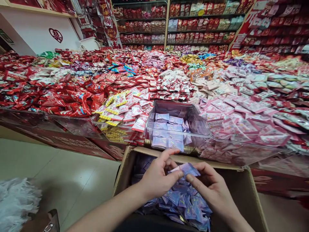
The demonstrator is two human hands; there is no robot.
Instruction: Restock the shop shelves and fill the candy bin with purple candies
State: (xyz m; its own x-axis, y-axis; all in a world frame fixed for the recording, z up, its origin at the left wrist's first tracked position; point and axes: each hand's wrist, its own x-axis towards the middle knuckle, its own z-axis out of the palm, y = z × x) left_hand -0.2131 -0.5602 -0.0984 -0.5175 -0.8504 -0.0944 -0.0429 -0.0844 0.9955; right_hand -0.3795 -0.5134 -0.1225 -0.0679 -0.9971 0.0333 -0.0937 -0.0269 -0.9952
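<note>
Between my two hands, over an open cardboard box (256,196), is a small purple candy packet (187,168). My left hand (160,175) pinches its left side with thumb and fingers. At its right edge, the thumb and fingers of my right hand (211,185) grip it too. Below them, many loose purple packets (187,201) fill part of the box. Just beyond the box stands a clear plastic bin (177,108), where more purple packets (166,130) lie flat in stacked rows, with a few tilted at the right side.
Heaped bins flank the clear bin: yellow-and-white packets (125,108) on the left, pink packets (241,120) on the right. Red packets (67,101) pile up farther left. Shelves (166,25) of red bags line the back. Something white and fluffy (18,203) is at the lower left.
</note>
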